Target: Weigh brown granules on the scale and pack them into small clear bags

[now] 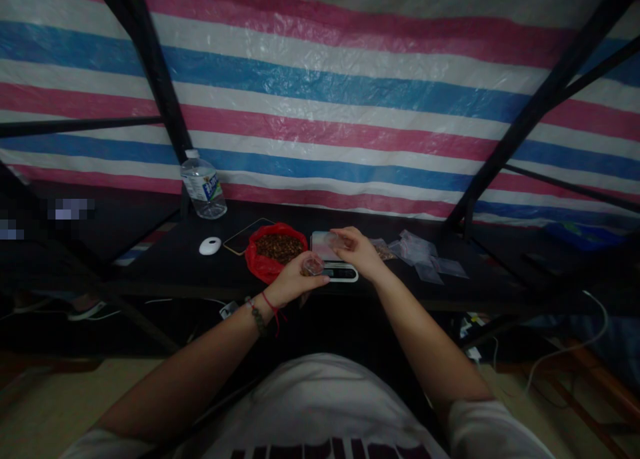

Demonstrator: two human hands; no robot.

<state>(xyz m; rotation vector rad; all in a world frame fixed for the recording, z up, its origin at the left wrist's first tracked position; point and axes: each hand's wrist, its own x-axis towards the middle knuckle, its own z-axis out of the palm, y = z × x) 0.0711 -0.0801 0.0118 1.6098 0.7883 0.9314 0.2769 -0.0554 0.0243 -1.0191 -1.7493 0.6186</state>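
Note:
My left hand (295, 279) is closed round a small clear plastic cup (313, 265), held at the near edge of a small white digital scale (353, 276). Over the scale's shiny weighing plate (320, 245), my right hand (357, 249) is closed, its fingertips pinching a small see-through piece (339, 241); whether it is a lid or a bag I cannot tell. A red plastic bag (257, 265) stands just left of my left hand, its mouth rolled open, full of small brown pieces (281, 247).
Clear zip bags (417, 252) lie right of my right hand, beside a small bag of brown bits (384, 251). To the left are a phone-like slab (239, 239), a white oval object (210, 246) and a large water bottle (205, 187). Black posts (160, 79) frame the dark tabletop (170, 272).

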